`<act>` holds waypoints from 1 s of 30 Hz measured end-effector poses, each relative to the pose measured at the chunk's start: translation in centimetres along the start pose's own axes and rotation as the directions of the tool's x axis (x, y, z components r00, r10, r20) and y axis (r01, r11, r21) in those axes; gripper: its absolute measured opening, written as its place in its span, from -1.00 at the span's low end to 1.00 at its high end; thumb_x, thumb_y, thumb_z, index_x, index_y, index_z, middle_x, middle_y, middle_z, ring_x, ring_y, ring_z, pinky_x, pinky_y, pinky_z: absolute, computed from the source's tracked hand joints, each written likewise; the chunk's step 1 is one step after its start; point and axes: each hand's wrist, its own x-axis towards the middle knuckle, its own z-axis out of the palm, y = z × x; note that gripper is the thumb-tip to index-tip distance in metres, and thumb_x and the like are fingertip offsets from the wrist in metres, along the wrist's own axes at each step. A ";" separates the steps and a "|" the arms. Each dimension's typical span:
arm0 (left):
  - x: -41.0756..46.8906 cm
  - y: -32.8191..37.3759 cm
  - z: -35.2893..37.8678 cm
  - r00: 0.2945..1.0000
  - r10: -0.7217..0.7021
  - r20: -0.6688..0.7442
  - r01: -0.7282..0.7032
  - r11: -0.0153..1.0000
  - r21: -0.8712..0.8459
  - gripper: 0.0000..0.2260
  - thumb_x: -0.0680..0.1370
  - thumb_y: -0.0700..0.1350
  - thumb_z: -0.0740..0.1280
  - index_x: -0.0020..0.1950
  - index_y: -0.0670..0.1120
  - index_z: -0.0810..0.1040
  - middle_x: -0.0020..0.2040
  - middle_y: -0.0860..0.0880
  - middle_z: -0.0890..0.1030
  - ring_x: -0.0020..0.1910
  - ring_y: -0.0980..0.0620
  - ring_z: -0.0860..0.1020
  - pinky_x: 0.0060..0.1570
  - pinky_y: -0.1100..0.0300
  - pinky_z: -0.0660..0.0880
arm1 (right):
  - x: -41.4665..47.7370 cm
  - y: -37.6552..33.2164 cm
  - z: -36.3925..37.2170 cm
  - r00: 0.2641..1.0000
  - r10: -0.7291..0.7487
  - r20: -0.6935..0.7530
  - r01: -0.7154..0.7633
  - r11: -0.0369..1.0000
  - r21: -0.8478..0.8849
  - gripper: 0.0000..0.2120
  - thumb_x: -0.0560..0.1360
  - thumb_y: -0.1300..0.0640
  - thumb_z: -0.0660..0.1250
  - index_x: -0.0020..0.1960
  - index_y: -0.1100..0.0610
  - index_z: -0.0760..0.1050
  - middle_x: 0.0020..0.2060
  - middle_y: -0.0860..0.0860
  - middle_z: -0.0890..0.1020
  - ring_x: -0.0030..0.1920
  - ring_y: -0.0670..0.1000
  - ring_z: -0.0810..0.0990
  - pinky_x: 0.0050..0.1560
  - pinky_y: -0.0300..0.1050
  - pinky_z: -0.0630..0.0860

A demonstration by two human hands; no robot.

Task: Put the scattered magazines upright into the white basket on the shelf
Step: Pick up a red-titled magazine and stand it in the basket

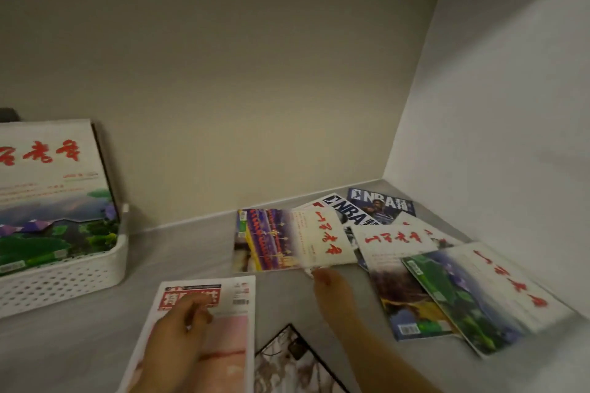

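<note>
the white basket (60, 277) stands at the far left of the grey shelf (191, 252), close to the back wall. one magazine with red characters and a lotus picture (51, 188) already stands upright in it, leaning a little toward the wall.

the other magazines lie flat. at the near centre there is a magazine with a red title block and a pink cover (210, 322). the left hand (178, 332) rests on top of it, palm down, fingers loosely spread and a little curled; it presses on the cover and does not grip it. just right of this one, at the near edge, lies a magazine with a black border (287, 360), only partly in view.

the right hand (332, 290) reaches farther in and pinches with its fingertips the near edge of a magazine with a purple picture and a cream panel (287, 239). this magazine looks blurred, and i cannot tell if it is lifted from the shelf.

at the right lies a loose overlapping pile: two nba magazines (380, 204) at the far corner, then a white one with red characters (396, 252), and nearest to the right a magazine with a green and blue cover (479, 293) lying over it.
</note>
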 end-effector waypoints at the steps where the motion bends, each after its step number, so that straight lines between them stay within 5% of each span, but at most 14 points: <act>1: -0.6 0.9 2.3 1.000 -0.006 0.027 0.006 1.000 0.000 -0.64 0.45 -0.32 0.28 -0.33 0.16 0.44 -0.34 -0.03 0.59 -0.20 -0.11 0.54 -0.19 0.20 0.37 | 0.1 1.7 -2.7 0.999 0.022 -0.029 -0.022 1.000 -0.004 -0.75 0.50 0.30 0.15 0.13 0.21 0.48 0.00 0.16 0.58 -0.09 0.05 0.51 -0.17 -0.25 0.40; 8: -3.2 5.9 16.5 0.965 0.022 0.261 -0.049 0.994 0.097 -0.67 0.45 -0.29 0.30 -0.33 0.14 0.41 -0.15 -0.10 0.59 -0.06 -0.13 0.56 -0.07 0.22 0.36 | 3.4 12.2 -18.5 0.927 0.241 -0.288 -0.317 0.913 -0.256 -0.70 0.56 0.14 0.10 0.25 0.17 0.38 0.28 0.14 0.48 0.26 0.13 0.43 0.31 -0.03 0.36; 11: -3.5 6.4 20.7 0.927 -0.030 0.373 -0.059 0.972 0.226 -0.82 0.49 -0.24 0.24 -0.08 0.06 0.47 0.11 -0.11 0.57 0.09 -0.05 0.51 0.05 0.26 0.35 | 4.2 16.4 -20.4 0.977 0.057 -0.203 -0.162 0.818 -0.552 -0.55 0.53 -0.08 0.09 0.38 0.05 0.22 0.42 0.06 0.27 0.41 0.10 0.23 0.43 0.01 0.16; 13: -3.4 6.2 23.2 0.908 -0.096 0.408 -0.043 0.947 0.318 -0.73 0.51 -0.20 0.21 0.21 -0.07 0.41 0.29 -0.10 0.47 0.24 -0.03 0.44 0.19 0.24 0.33 | 4.4 18.6 -20.3 0.987 0.009 -0.159 -0.109 0.768 -0.631 -0.46 0.53 -0.18 0.00 0.44 0.01 0.06 0.49 0.01 0.10 0.48 0.08 0.05 0.47 0.02 -0.01; 16: -3.6 6.5 26.5 0.892 -0.145 0.428 -0.062 0.899 0.434 -0.59 0.52 -0.13 0.21 0.36 -0.12 0.26 0.39 -0.12 0.37 0.33 -0.08 0.36 0.30 0.15 0.28 | 4.9 19.8 -20.1 0.984 -0.071 -0.166 -0.061 0.735 -0.675 -0.44 0.53 -0.20 -0.07 0.46 0.01 -0.01 0.50 0.01 0.04 0.49 0.06 -0.02 0.48 0.04 -0.09; 20: -4.3 7.6 30.7 0.901 -0.120 0.416 -0.114 0.861 0.496 -0.62 0.50 -0.05 0.24 0.30 -0.10 0.35 0.31 -0.13 0.45 0.27 -0.10 0.41 0.29 0.08 0.35 | 5.3 20.4 -20.1 0.990 -0.055 -0.132 -0.047 0.746 -0.664 -0.43 0.54 -0.19 -0.08 0.47 0.01 -0.06 0.51 0.03 -0.02 0.50 0.08 -0.09 0.48 0.05 -0.17; 23: -4.1 8.4 32.5 0.933 -0.205 0.295 0.091 0.929 0.358 -0.57 0.48 -0.12 0.30 0.32 -0.16 0.32 0.28 -0.19 0.47 0.25 -0.16 0.43 0.25 0.00 0.40 | 5.6 20.6 -20.1 0.989 -0.062 -0.133 -0.043 0.746 -0.665 -0.41 0.53 -0.21 -0.08 0.47 0.02 -0.08 0.51 0.05 -0.04 0.50 0.08 -0.11 0.48 0.05 -0.20; 25: -3.6 9.6 32.7 0.936 -0.290 0.198 0.279 0.957 0.083 -0.75 0.47 -0.25 0.28 0.14 -0.23 0.46 0.09 -0.26 0.57 0.05 -0.19 0.52 -0.05 0.02 0.51 | 5.8 20.8 -20.0 0.988 -0.071 -0.140 -0.040 0.750 -0.660 -0.40 0.52 -0.22 -0.08 0.47 0.02 -0.07 0.51 0.05 -0.04 0.50 0.09 -0.12 0.47 0.06 -0.20; 27: -3.3 10.6 33.0 0.913 -0.341 0.224 0.370 0.923 -0.104 -0.92 0.48 -0.32 0.24 -0.15 -0.19 0.50 -0.17 -0.20 0.59 -0.15 -0.17 0.53 -0.34 0.18 0.42 | 5.9 20.9 -19.9 0.987 -0.074 -0.145 -0.040 0.752 -0.657 -0.39 0.52 -0.23 -0.08 0.47 0.02 -0.08 0.51 0.05 -0.05 0.50 0.09 -0.13 0.47 0.07 -0.20; 30: -3.0 11.6 33.4 0.921 -0.254 0.297 0.249 0.967 0.055 -0.77 0.51 -0.27 0.17 -0.35 -0.11 0.41 -0.29 -0.11 0.48 -0.25 -0.09 0.46 -0.39 0.18 0.31 | 5.9 20.8 -19.8 0.986 -0.080 -0.147 -0.037 0.749 -0.662 -0.39 0.51 -0.24 -0.09 0.47 0.01 -0.07 0.51 0.05 -0.04 0.50 0.09 -0.12 0.47 0.07 -0.19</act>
